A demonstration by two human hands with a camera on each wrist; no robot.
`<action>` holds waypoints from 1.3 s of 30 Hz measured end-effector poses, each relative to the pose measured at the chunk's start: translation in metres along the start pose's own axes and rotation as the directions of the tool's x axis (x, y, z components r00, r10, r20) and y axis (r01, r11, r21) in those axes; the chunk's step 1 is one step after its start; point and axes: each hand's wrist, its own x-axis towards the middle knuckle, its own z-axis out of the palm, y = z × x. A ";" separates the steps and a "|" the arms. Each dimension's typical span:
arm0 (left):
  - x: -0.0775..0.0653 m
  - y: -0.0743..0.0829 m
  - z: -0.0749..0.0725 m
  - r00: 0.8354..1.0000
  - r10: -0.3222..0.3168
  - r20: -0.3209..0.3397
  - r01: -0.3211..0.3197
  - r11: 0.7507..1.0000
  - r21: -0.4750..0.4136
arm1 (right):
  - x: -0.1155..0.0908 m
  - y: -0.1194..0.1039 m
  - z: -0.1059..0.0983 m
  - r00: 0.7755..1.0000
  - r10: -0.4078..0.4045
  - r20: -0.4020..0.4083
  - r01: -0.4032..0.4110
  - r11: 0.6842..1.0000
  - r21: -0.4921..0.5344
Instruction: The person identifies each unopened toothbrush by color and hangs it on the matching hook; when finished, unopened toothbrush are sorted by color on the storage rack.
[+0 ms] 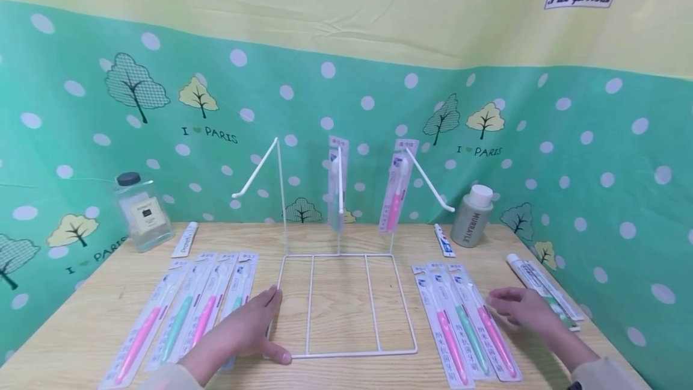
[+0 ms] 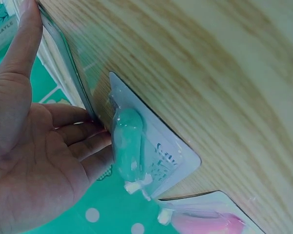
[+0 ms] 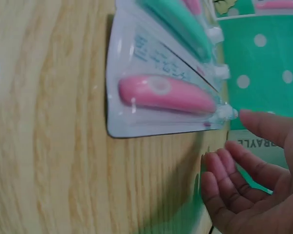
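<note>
A white wire rack (image 1: 338, 256) with hooked arms stands mid-table. My left hand (image 1: 251, 324) touches its left side, thumb on the front corner and fingers along the side wire. Beside that hand lie several packaged toothbrushes (image 1: 203, 321), pink and green; a green packaged one (image 2: 129, 141) is close to its fingertips in the left wrist view. My right hand (image 1: 522, 309), fingers loosely bent and holding nothing, is just right of three packaged toothbrushes (image 1: 471, 324). The outermost of these, a pink packaged toothbrush (image 3: 166, 92), is nearest to it. Two packaged toothbrushes (image 1: 397, 188) hang on the rack's middle and right arms.
A glass bottle (image 1: 145, 215) with a black cap and a small white tube (image 1: 185, 239) stand back left. At the back right are a grey bottle (image 1: 472, 216) and a small blue-white tube (image 1: 445, 241). Toothpaste (image 1: 533, 278) lies beyond the right hand. Patterned cloth (image 1: 368, 35) surrounds the table.
</note>
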 end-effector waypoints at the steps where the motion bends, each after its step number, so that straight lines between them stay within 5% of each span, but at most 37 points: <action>1: 0.000 0.000 0.000 1.000 0.001 -0.002 -0.001 1.000 -0.001 | 0.001 0.001 0.001 1.000 0.001 -0.001 -0.001 1.000 -0.021; 7: 0.000 0.000 0.001 1.000 0.007 -0.002 -0.007 1.000 0.007 | 0.003 -0.003 0.006 1.000 0.004 0.012 -0.002 0.982 -0.188; 11: 0.001 0.000 0.000 1.000 0.007 0.001 -0.007 1.000 0.016 | 0.002 -0.009 0.006 0.999 0.013 0.046 -0.003 0.977 -0.214; 23: 0.000 0.001 -0.002 1.000 -0.013 0.023 0.013 1.000 0.014 | 0.003 -0.012 0.003 0.993 0.084 0.083 -0.072 0.988 -0.138; 31: -0.001 0.003 -0.003 1.000 -0.014 0.019 0.014 1.000 0.023 | 0.001 -0.003 -0.005 0.995 0.055 0.083 -0.046 0.994 -0.098; 39: 0.000 0.002 -0.003 1.000 -0.019 0.023 0.019 1.000 0.007 | -0.004 0.004 -0.011 0.996 0.046 0.081 -0.055 0.993 0.108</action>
